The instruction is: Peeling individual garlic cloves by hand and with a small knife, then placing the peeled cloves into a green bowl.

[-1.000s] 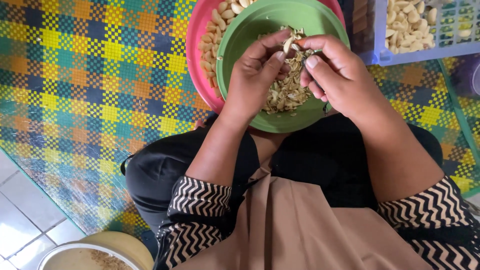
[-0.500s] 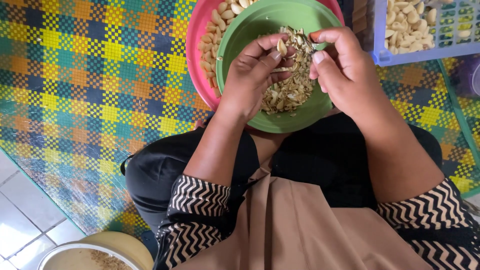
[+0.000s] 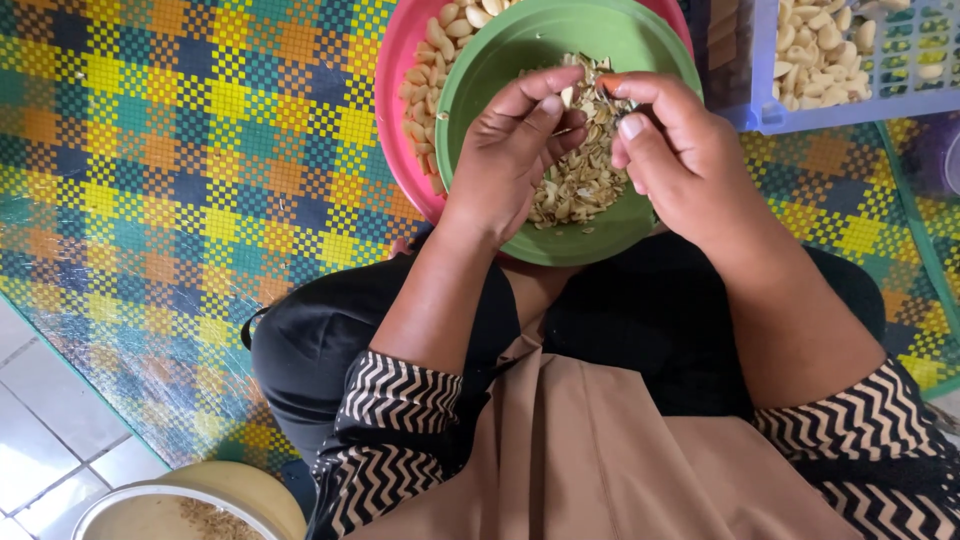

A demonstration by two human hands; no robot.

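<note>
Both my hands work over a green bowl [image 3: 560, 250] that rests on my lap and holds a heap of pale garlic peels [image 3: 585, 180]. My left hand [image 3: 505, 155] pinches a small pale garlic clove [image 3: 567, 97] between thumb and fingertips. My right hand [image 3: 685, 165] is curled close beside it, fingers closed on a thin dark thing that looks like a small blade [image 3: 628, 104], its tip at the clove. Most of the blade is hidden by my fingers.
A pink bowl [image 3: 395, 90] of peeled cloves [image 3: 435, 55] sits under the green bowl at its left. A lilac basket [image 3: 800, 112] with more cloves stands at the top right. A cream bowl [image 3: 235, 485] is at the bottom left, on the tile floor [image 3: 45, 430] beside the checked mat [image 3: 150, 170].
My hands have shifted slightly toward the far rim of the green bowl and turned the clove between the fingertips. The bowls have not moved.
</note>
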